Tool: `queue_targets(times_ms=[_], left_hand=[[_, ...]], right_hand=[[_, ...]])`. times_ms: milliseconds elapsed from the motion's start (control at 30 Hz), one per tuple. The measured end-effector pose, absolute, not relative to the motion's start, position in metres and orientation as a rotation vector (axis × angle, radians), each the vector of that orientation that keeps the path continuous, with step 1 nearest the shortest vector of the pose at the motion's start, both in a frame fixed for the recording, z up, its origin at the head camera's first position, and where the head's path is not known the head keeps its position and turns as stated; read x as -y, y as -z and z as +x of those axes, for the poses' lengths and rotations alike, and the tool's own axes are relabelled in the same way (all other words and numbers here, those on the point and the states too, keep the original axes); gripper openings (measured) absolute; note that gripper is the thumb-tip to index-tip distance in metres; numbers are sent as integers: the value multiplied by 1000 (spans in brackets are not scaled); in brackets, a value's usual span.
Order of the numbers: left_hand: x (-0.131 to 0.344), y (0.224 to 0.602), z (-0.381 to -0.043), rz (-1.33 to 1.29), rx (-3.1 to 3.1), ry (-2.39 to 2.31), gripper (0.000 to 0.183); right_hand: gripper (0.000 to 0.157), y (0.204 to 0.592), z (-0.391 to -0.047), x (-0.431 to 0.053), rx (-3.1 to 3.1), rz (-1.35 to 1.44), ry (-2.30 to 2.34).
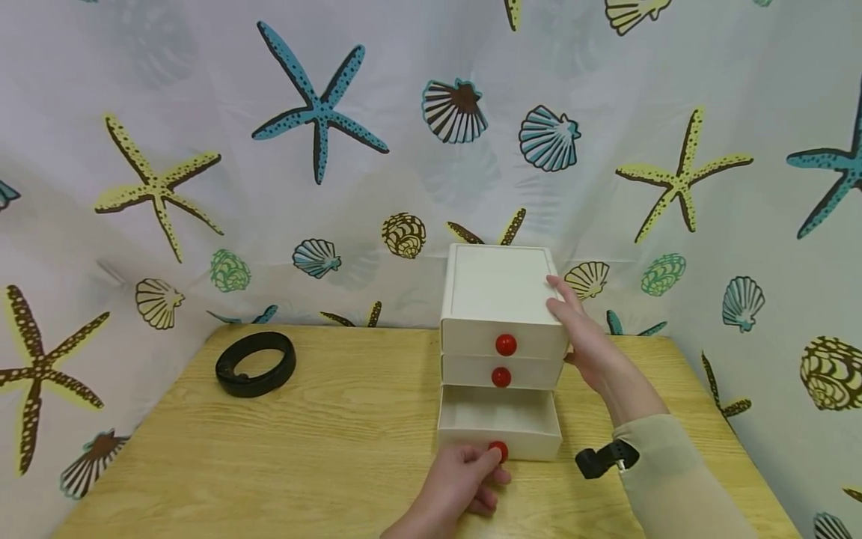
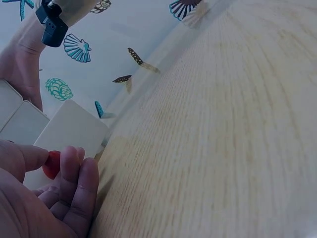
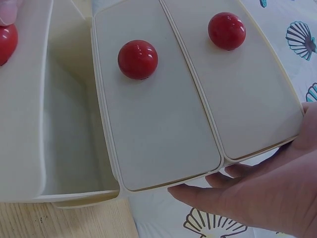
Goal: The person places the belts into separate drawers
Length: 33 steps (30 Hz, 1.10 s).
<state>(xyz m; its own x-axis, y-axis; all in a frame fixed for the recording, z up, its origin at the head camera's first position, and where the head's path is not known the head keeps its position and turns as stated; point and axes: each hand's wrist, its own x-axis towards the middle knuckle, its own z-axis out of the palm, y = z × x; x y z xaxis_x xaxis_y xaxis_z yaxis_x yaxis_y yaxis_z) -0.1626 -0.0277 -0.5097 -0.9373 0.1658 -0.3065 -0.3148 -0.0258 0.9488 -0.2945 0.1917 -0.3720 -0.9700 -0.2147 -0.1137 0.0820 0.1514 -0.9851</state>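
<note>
A small white chest of drawers with red round knobs stands toward the back right of the table. Its bottom drawer is pulled out; the upper two are closed. Pinched between thumb and fingers of my left hand is the red knob of that bottom drawer. No object shows in the visible part of the drawer's inside. My right hand rests against the chest's right side, some fingertips on its top edge. The right wrist view shows its fingers extended along the side of the chest.
On the wooden table a black ring-shaped object lies at the back left. A white curtain printed with starfish and shells hangs behind the table and along its sides. A black wrist device is strapped on the right sleeve.
</note>
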Motion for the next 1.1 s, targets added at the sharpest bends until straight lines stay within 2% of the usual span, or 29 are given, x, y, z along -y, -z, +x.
queue_targets(times_ms=[1100], left_hand=[[32, 507, -137, -161, -1942, -1867, 23]], right_hand=[[67, 372, -293, -191, -2220, -134, 1898]])
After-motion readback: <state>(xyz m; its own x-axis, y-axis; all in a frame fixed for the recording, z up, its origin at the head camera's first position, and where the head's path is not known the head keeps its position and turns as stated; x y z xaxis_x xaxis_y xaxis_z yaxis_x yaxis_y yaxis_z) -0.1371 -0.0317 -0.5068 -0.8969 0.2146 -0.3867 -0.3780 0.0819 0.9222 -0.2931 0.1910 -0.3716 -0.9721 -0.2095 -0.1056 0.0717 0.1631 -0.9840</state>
